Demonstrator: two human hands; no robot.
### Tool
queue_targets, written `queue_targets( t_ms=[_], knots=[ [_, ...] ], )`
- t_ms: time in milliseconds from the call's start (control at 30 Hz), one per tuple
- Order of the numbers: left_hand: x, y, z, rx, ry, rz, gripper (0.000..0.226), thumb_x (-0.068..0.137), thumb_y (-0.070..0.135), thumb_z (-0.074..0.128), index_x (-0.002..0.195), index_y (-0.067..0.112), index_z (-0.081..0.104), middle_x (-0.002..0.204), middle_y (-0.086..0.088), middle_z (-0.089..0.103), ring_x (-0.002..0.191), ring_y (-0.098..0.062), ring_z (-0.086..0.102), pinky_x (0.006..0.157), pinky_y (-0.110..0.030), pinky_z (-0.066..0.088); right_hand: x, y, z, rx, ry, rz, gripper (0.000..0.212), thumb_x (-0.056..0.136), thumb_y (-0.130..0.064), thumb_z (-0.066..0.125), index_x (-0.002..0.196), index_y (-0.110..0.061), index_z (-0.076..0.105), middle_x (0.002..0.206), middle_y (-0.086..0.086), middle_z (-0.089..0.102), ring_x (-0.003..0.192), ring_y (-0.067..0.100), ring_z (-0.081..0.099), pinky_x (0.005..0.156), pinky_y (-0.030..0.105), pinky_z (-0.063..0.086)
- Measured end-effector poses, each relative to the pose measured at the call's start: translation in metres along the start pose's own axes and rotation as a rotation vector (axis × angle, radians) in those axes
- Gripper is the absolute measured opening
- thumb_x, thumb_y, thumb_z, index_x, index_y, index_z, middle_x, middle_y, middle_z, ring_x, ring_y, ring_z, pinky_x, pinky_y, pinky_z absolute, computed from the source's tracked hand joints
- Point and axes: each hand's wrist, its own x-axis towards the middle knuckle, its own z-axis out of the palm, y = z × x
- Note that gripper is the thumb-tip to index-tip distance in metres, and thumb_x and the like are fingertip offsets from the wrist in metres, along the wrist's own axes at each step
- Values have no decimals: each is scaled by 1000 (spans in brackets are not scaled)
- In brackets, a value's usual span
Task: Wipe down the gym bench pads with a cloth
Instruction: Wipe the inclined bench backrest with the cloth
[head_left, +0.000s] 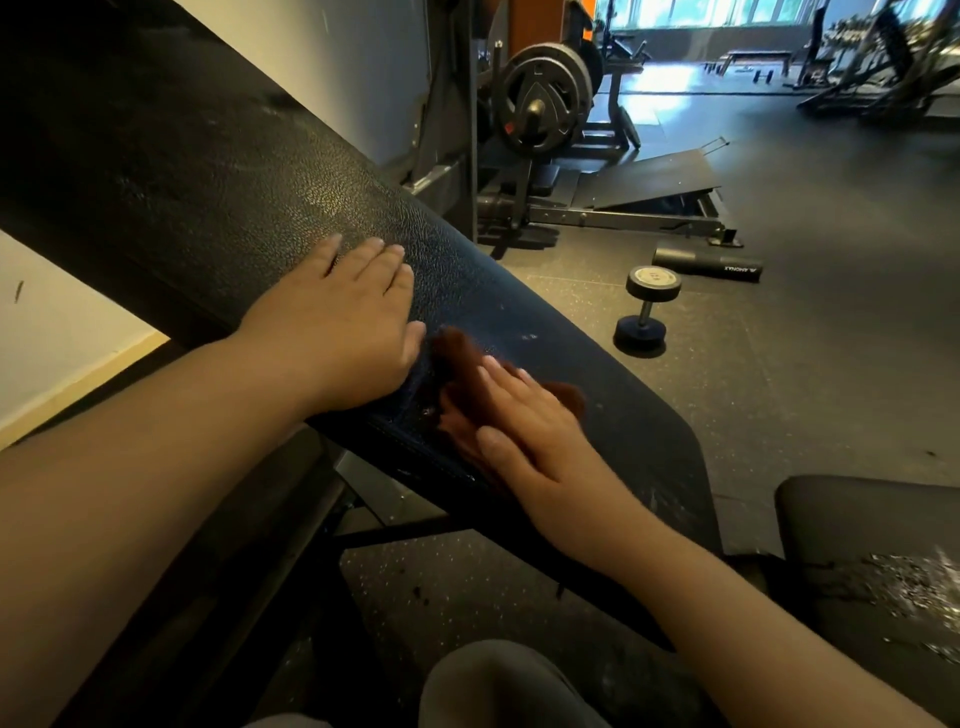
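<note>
1. Placement: the cloth (460, 353) lay bunched on the lower stretch of the back pad (218, 171). It was pinned under the right hand (530, 431), with brown folds showing past the fingertips and on either side.
2. The right hand's fingers were straight and flat on the cloth, pressing it rather than gripping it.
3. The left hand (343, 327) rested flat on bare pad, fingers relaxed and holding nothing, just beside the cloth and uphill of it.
4. The back pad's long axis ran from its raised end at upper left down to its rounded end at lower right, near the seat pad (857, 519). The bunched cloth stretched roughly along that same line.
5. A stroke along that axis would probably have gone downhill, since the left hand sat in the uphill path and the right hand was nearer the rounded end.
6. The seat pad showed shiny patches; whether wet or scuffed, I could not tell.
</note>
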Motion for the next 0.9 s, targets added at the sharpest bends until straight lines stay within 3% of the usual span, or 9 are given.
queue_targets(
  t_ms=[100,200,300,367,500,600,700,800,900],
  knots=[
    [-14,17,1,-16,11,60,69,99,45,10,158,10,11,167,-7,3,154,-21,0,124,-48,3,-34,40,-11,-29,137,186,57,99,-60,31,154,-46,25,162,-25,18,152,2,6,125,49,13],
    [-21,32,4,-42,34,61,67,99,42,7,158,9,12,167,-8,6,154,-23,2,123,-50,5,-32,20,2,27,242,335,55,103,-57,25,155,-42,24,164,-17,19,153,7,4,126,46,9],
    [-22,41,4,-74,41,84,65,99,38,13,157,8,15,167,-9,9,154,-23,4,124,-47,5,-2,-33,20,7,175,178,53,106,-42,33,157,-39,18,164,-23,12,151,0,-3,123,32,2],
    [-22,41,2,-241,94,87,59,98,30,28,154,11,29,164,-4,21,152,-18,14,125,-40,6,3,-41,20,10,117,58,54,106,-41,36,157,-38,20,164,-23,13,151,0,-2,122,29,2],
    [-21,17,1,-607,188,-2,49,92,2,45,138,13,57,152,2,46,142,-19,38,120,-37,26,-25,10,0,5,150,175,53,103,-48,37,154,-45,24,162,-25,17,151,0,6,125,45,13],
    [-21,16,4,-562,192,8,51,87,-1,47,135,12,59,150,-2,49,140,-23,41,118,-43,30,-18,-7,6,59,209,236,49,105,-40,38,154,-39,30,161,-23,20,150,0,4,126,45,12],
    [-19,25,1,-515,186,-5,47,90,3,48,136,13,58,152,-1,45,141,-22,38,120,-37,23,14,-57,25,-61,176,32,49,108,-33,37,156,-30,30,163,-14,22,150,4,3,122,27,0],
    [-20,14,-3,-490,227,-39,47,90,4,51,136,12,57,151,-3,47,138,-23,42,115,-38,30,16,-58,22,-98,122,-50,50,107,-35,37,156,-27,31,164,-12,23,153,10,5,116,17,-5],
    [-27,4,3,-390,284,-29,45,93,5,48,137,9,57,149,-5,50,136,-27,44,115,-39,28,-16,-7,7,-58,130,44,49,104,-43,39,152,-38,35,160,-24,24,151,1,9,125,35,8]
  ],
)
